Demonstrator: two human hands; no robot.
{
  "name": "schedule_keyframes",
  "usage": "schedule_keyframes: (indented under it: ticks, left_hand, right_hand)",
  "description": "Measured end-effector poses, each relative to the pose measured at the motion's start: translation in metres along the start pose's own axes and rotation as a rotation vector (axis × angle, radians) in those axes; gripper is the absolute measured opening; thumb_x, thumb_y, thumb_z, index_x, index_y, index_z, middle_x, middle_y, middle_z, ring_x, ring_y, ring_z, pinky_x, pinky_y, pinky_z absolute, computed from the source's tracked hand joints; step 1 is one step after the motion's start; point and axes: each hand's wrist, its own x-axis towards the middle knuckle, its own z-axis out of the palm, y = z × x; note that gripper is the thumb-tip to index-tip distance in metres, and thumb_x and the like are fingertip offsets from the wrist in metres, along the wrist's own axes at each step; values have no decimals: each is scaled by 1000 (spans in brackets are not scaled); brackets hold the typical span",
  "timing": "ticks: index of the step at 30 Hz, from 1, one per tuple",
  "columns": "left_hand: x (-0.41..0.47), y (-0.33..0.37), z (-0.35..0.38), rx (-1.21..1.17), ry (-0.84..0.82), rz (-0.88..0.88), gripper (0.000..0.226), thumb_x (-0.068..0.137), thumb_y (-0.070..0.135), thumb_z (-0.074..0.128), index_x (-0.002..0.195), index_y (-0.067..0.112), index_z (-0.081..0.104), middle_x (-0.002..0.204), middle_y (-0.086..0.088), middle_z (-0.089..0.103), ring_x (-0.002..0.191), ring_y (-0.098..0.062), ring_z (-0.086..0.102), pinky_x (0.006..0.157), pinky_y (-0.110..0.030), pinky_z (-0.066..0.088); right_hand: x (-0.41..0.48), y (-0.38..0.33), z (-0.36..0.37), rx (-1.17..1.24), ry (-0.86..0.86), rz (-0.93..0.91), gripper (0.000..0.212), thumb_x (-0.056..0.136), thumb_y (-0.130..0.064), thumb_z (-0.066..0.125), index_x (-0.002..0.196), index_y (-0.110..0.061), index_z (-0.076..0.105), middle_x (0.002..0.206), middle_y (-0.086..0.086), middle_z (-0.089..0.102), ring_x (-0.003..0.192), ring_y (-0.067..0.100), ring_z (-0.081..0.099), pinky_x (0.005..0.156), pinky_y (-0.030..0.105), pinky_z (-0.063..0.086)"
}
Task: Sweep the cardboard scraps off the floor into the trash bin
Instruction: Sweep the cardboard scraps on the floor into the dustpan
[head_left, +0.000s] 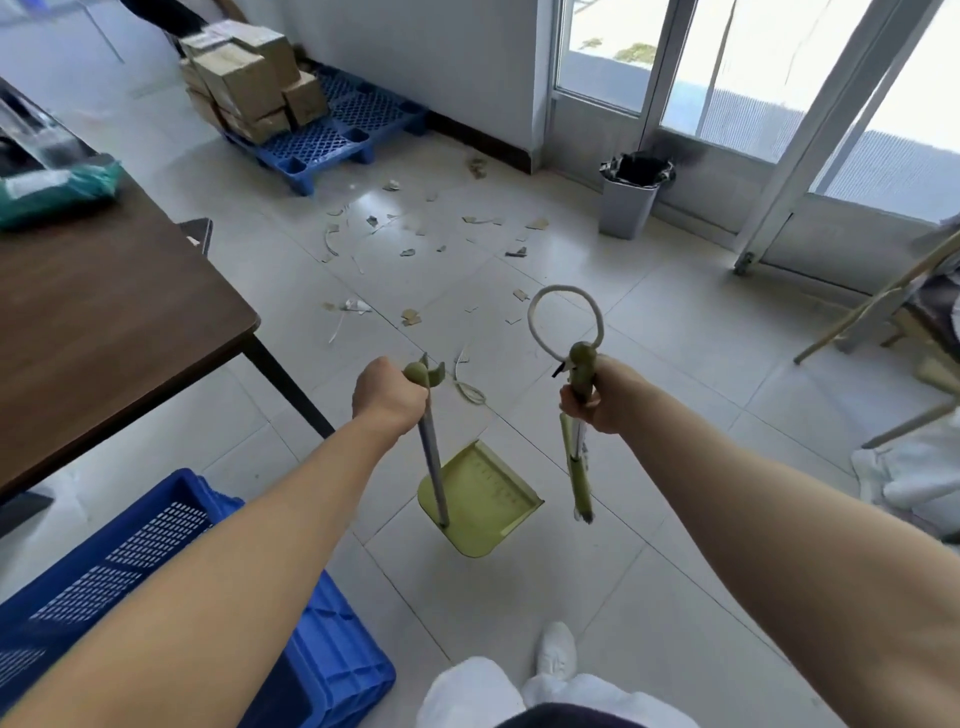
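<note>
Brown cardboard scraps (410, 317) lie scattered across the pale tiled floor (675, 338) in the centre and upper middle of the frame, mixed with a few white strips, spreading from near the blue plastic pallet (332, 137) toward the grey trash bin (627, 205). The bin, lined with a black bag, stands at upper right of centre against the frame of a glass door (727, 78), well apart from the nearest scraps.

Lower in the frame, a person stands with both bare arms stretched forward. The left hand (387, 395) is closed around the top of a long metal handle that runs down to an olive-green dustpan (483, 501), whose tray hangs tilted just above the tiles. The right hand (597, 397) is clenched on the green grip of a short broom (576, 467), which hangs bristles down; a white cord loop (563, 322) rises from the top of its handle. The two hands are held apart, dustpan and broom side by side without touching.

A dark wooden table (104, 322) fills the left of the frame, with a green plastic bag (57, 192) on its far end. A blue perforated crate (182, 597) sits at lower left. Cardboard boxes (249, 78) are stacked on the pallet at upper left. A white shoe (556, 649) and white trousers show at the bottom edge.
</note>
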Motion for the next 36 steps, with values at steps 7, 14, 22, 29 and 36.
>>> schedule_keyframes:
  ticks: [7, 14, 22, 29, 36]
  left_hand:
    - [38, 17, 4, -7, 21, -24, 3, 85, 6, 60, 85, 3, 59, 85, -13, 59, 83, -32, 58, 74, -36, 50]
    - [117, 31, -5, -29, 28, -63, 15, 86, 8, 60, 97, -2, 61, 99, -19, 64, 95, -36, 62, 83, -42, 55]
    - [200, 41, -21, -27, 24, -80, 13, 84, 7, 61, 95, -1, 62, 97, -19, 64, 93, -35, 62, 75, -38, 52]
    - [254, 55, -27, 11, 40, -100, 11, 86, 8, 61, 94, 1, 58, 99, -18, 63, 88, -35, 61, 73, -37, 53]
    - [300, 64, -31, 58, 131, -153, 23, 87, 10, 58, 106, -3, 57, 109, -20, 62, 99, -38, 61, 82, -43, 54]
  right_hand:
    - [40, -28, 10, -20, -29, -4, 19, 94, -4, 47, 76, -4, 50, 79, 11, 44, 61, 17, 50, 37, 16, 49]
    - [91, -79, 49, -23, -26, 25, 16, 92, -5, 53, 77, -3, 48, 83, 15, 44, 62, 17, 50, 36, 17, 50]
    - [147, -123, 110, -5, 7, 34, 18, 93, -6, 52, 75, -3, 48, 83, 15, 45, 61, 18, 51, 35, 18, 49]
    - [186, -154, 140, 20, 41, 62, 17, 91, -3, 51, 73, -4, 50, 79, 15, 47, 57, 17, 50, 35, 18, 48]
    - [228, -181, 154, 36, -23, 146, 18, 89, -7, 58, 75, -4, 48, 82, 15, 45, 58, 13, 47, 34, 15, 47]
